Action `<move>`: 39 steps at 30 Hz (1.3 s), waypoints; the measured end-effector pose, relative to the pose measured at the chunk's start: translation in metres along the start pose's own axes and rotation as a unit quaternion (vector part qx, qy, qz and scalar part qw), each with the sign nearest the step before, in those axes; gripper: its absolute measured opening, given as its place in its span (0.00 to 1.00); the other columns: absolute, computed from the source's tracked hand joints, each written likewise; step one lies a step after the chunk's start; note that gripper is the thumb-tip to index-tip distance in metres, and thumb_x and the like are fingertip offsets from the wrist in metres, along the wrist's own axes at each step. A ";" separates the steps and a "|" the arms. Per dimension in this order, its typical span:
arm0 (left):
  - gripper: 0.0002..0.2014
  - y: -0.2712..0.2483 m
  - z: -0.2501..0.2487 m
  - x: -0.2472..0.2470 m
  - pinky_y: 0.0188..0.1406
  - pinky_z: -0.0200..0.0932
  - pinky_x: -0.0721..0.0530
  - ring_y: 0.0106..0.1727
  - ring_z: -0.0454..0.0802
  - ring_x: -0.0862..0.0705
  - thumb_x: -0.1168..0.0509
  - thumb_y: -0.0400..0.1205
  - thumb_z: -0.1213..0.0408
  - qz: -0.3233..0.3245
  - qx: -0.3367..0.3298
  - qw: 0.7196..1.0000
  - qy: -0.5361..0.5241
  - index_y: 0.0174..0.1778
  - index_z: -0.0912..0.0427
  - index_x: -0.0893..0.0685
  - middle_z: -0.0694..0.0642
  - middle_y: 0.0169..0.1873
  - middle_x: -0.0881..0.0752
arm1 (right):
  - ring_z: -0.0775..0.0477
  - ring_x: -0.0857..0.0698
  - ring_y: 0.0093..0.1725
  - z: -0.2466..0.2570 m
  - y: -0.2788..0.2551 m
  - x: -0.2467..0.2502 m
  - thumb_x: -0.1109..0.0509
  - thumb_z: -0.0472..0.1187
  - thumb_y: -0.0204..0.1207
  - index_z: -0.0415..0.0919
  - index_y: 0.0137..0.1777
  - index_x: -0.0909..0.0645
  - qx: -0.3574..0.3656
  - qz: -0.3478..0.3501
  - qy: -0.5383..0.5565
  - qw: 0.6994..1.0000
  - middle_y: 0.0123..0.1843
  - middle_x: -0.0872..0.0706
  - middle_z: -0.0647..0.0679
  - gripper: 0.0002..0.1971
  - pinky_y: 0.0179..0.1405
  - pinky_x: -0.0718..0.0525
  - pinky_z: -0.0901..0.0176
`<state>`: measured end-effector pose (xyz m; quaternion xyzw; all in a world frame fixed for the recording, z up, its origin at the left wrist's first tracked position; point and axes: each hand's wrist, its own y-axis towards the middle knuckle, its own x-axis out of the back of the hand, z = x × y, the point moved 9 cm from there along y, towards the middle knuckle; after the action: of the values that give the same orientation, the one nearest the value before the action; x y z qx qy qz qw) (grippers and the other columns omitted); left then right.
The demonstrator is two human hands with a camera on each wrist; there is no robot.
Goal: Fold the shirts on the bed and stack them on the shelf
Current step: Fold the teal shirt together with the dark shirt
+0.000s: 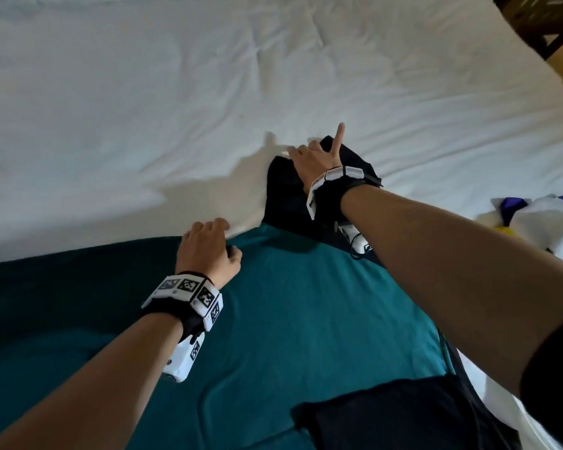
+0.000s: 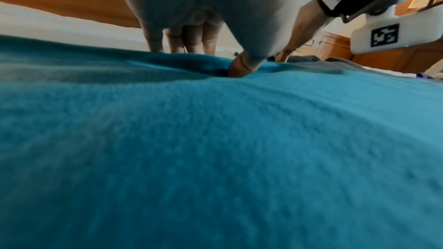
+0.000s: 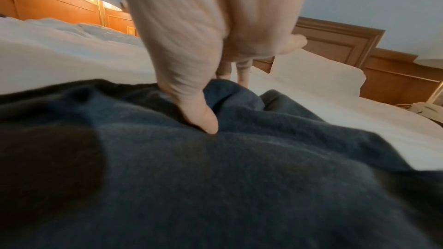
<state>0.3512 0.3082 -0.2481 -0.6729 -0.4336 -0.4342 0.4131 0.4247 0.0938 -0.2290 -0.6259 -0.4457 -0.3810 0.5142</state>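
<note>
surface: white-sheeted bed (image 1: 143, 92), wood panelling (image 3: 59, 8) behind
shirts: 1 teal shirt (image 1: 306, 303), 1 dark shirt (image 1: 283, 196)
hands: left hand (image 1: 205, 251) pinches teal, right hand (image 1: 316, 160) dark

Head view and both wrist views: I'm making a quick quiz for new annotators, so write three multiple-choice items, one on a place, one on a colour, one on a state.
1. Where is the right hand?
A. on the dark garment
B. on a pillow
C. in the air over the floor

2. What colour is the spread-out shirt under the left hand?
A. red
B. teal
C. yellow

3. What is the left hand doing?
A. lying flat, fingers spread
B. hanging clear of the bed
C. pinching that shirt's edge

Answers:
1 A, its thumb presses into the dark cloth in the right wrist view.
2 B, teal cloth fills the left wrist view.
3 C, the fingers curl over the edge while the thumb digs into the cloth.
</note>
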 end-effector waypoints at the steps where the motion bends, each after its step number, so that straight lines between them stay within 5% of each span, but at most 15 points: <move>1: 0.17 -0.001 0.001 0.001 0.64 0.49 0.26 0.62 0.58 0.22 0.34 0.80 0.58 0.003 0.004 1.000 -0.008 0.64 0.56 0.22 0.56 0.57 0.17 | 0.40 0.25 0.70 -0.005 -0.002 0.002 0.42 0.34 0.80 0.42 0.66 0.23 -0.012 0.001 -0.010 1.000 0.56 0.17 0.46 0.16 0.71 0.63 0.13; 5: 0.11 -0.002 -0.003 0.007 0.60 0.52 0.26 0.58 0.55 0.19 0.35 0.81 0.58 -0.001 -0.021 1.000 -0.010 0.59 0.51 0.18 0.51 0.54 0.15 | 0.39 0.20 0.61 -0.023 -0.023 0.011 0.34 0.36 0.74 0.42 0.47 0.16 -0.039 -0.017 -0.042 0.998 0.37 0.26 0.47 0.06 0.72 0.59 0.12; 12: 0.08 -0.032 -0.013 0.043 0.54 0.56 0.25 0.55 0.60 0.19 0.34 0.81 0.58 -0.065 -0.040 0.996 -0.037 0.54 0.52 0.13 0.54 0.49 0.16 | 0.38 0.23 0.62 -0.050 -0.105 0.059 0.33 0.35 0.71 0.44 0.48 0.19 -0.057 -0.139 -0.011 0.989 0.38 0.21 0.50 0.07 0.73 0.56 0.14; 15: 0.08 -0.059 -0.019 0.060 0.48 0.56 0.19 0.51 0.62 0.17 0.28 0.76 0.62 -0.115 -0.075 0.988 -0.069 0.50 0.53 0.12 0.54 0.46 0.14 | 0.38 0.21 0.61 -0.058 -0.161 0.071 0.28 0.37 0.69 0.43 0.50 0.19 -0.056 -0.195 0.023 0.979 0.46 0.13 0.47 0.10 0.75 0.43 0.25; 19: 0.08 -0.103 -0.023 0.057 0.42 0.56 0.16 0.46 0.62 0.15 0.28 0.73 0.67 -0.154 -0.099 0.980 -0.083 0.46 0.55 0.10 0.55 0.43 0.12 | 0.38 0.15 0.50 -0.066 -0.250 0.055 0.21 0.41 0.58 0.43 0.45 0.17 -0.083 -0.283 0.074 0.953 0.42 0.12 0.46 0.15 0.62 0.27 0.35; 24: 0.10 -0.160 -0.014 0.002 0.40 0.56 0.18 0.43 0.60 0.16 0.34 0.69 0.60 -0.124 -0.105 0.985 -0.066 0.42 0.51 0.10 0.49 0.39 0.14 | 0.41 0.16 0.39 -0.036 -0.330 -0.043 0.16 0.43 0.46 0.47 0.40 0.19 -0.081 -0.196 0.108 0.971 0.35 0.15 0.52 0.21 0.45 0.22 0.46; 27: 0.12 -0.175 -0.019 -0.018 0.41 0.56 0.24 0.44 0.61 0.20 0.33 0.67 0.62 -0.125 -0.103 0.986 -0.027 0.44 0.50 0.09 0.50 0.41 0.15 | 0.41 0.16 0.42 -0.006 -0.343 -0.096 0.14 0.46 0.40 0.48 0.38 0.17 -0.032 -0.104 0.091 0.990 0.39 0.18 0.50 0.24 0.45 0.17 0.40; 32: 0.14 -0.172 -0.058 -0.029 0.42 0.54 0.24 0.46 0.57 0.20 0.28 0.68 0.62 -0.121 -0.177 0.976 -0.033 0.49 0.49 0.08 0.49 0.45 0.14 | 0.43 0.15 0.41 -0.006 -0.338 -0.113 0.19 0.45 0.45 0.48 0.35 0.17 -0.036 -0.064 0.113 0.991 0.39 0.17 0.52 0.17 0.43 0.18 0.40; 36: 0.12 -0.169 -0.068 -0.021 0.39 0.51 0.21 0.41 0.56 0.18 0.37 0.73 0.59 -0.130 -0.163 0.975 -0.076 0.42 0.50 0.07 0.47 0.39 0.12 | 0.47 0.14 0.33 -0.016 -0.345 -0.072 0.38 0.46 0.61 0.47 0.41 0.20 -0.050 -0.190 0.203 0.959 0.34 0.16 0.54 0.10 0.35 0.21 0.54; 39: 0.12 -0.179 -0.066 -0.010 0.40 0.52 0.21 0.41 0.56 0.17 0.38 0.72 0.58 -0.143 -0.154 0.973 -0.098 0.41 0.51 0.08 0.46 0.39 0.11 | 0.48 0.19 0.27 -0.018 -0.365 -0.049 0.41 0.46 0.65 0.46 0.42 0.21 -0.048 -0.231 0.235 0.943 0.32 0.18 0.53 0.10 0.27 0.33 0.62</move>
<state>0.1650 0.2949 -0.2072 -0.6983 -0.4921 -0.4823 0.1938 0.0622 0.0951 -0.1607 -0.4226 -0.4259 -0.6461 0.4718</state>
